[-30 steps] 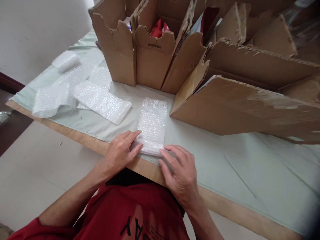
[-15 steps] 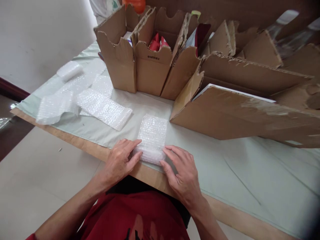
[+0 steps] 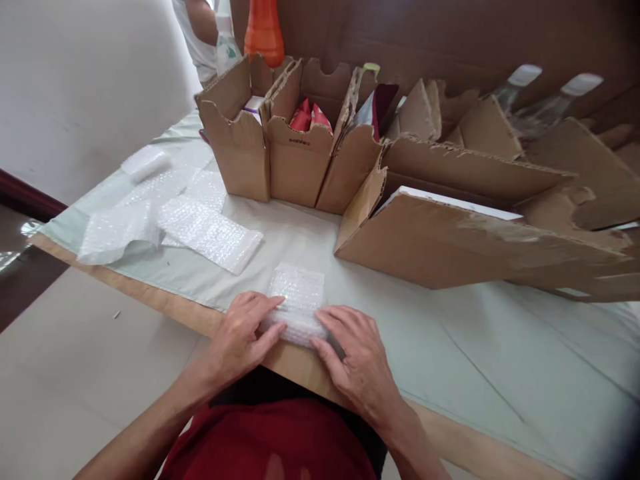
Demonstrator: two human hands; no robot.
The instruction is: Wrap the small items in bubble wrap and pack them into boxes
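Observation:
A strip of bubble wrap [image 3: 297, 288] lies near the table's front edge, its near end rolled into a thick fold. My left hand [image 3: 247, 330] grips the left end of this roll between thumb and fingers. At the roll's right end, my right hand [image 3: 353, 343] pinches it the same way. The far part of the strip lies flat beyond the roll. Whether anything is wrapped inside cannot be seen. More loose bubble wrap pieces [image 3: 210, 230] are spread on the cloth to the left, some overlapping.
Cut cardboard boxes [image 3: 295, 163] stand in a row at the back, with red packets [image 3: 310, 117] in one. A long cardboard box [image 3: 440, 243] is angled on the right. Behind are an orange bottle [image 3: 263, 37] and clear bottles [image 3: 550, 110]. Another person's arm [image 3: 203, 23] shows at upper left.
The flat part of the bubble wrap has become shorter as the near end is rolled thicker. Both hands stay on its ends. The camera view has tilted up slightly.

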